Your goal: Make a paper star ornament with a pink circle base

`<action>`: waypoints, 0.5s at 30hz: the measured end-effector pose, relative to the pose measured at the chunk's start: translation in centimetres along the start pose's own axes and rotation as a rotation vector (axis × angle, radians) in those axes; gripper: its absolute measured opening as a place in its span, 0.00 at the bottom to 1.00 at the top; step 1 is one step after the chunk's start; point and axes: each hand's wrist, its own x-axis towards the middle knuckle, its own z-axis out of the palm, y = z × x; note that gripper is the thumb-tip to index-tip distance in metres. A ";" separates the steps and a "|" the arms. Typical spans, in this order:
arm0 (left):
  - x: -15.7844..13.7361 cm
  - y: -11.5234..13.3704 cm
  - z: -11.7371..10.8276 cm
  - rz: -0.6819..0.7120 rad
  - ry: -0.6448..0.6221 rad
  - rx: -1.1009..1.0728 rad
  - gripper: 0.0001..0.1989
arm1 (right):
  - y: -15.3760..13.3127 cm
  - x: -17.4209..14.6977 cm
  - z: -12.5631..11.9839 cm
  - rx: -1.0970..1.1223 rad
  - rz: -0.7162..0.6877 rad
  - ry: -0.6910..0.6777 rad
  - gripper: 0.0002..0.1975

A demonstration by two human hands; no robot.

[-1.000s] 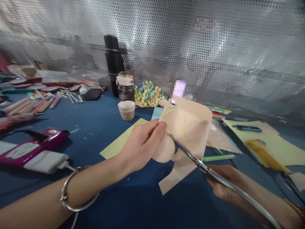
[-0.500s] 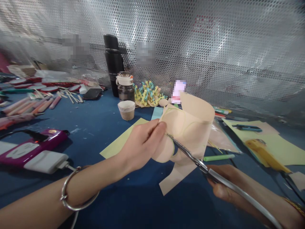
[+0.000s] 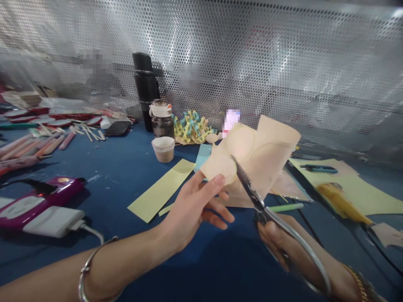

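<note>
Peach paper (image 3: pixel 258 153) pinched in loose left hand (image 3: pixel 197 203); right hand (image 3: pixel 281 243) clasping scissors (image 3: pixel 256 199)

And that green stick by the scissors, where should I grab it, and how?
I'd pinch the green stick near its right end, thumb and finger coming down from above, a little from the right. It's thin and lies flat on the table, and its left end is close to the scissors in view, while the right end sticks out away from the blades.
</note>
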 end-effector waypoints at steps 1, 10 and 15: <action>-0.1 -0.1 0.2 -0.020 0.015 -0.044 0.13 | -0.1 0.1 0.3 0.012 0.009 -0.044 0.25; 0.6 0.1 -0.1 0.087 0.225 -0.136 0.08 | -1.0 0.2 0.2 -0.065 -0.050 -0.123 0.23; 1.7 2.4 -1.2 0.249 0.342 -0.136 0.06 | -1.8 -0.1 -0.8 -0.132 -0.103 -0.156 0.24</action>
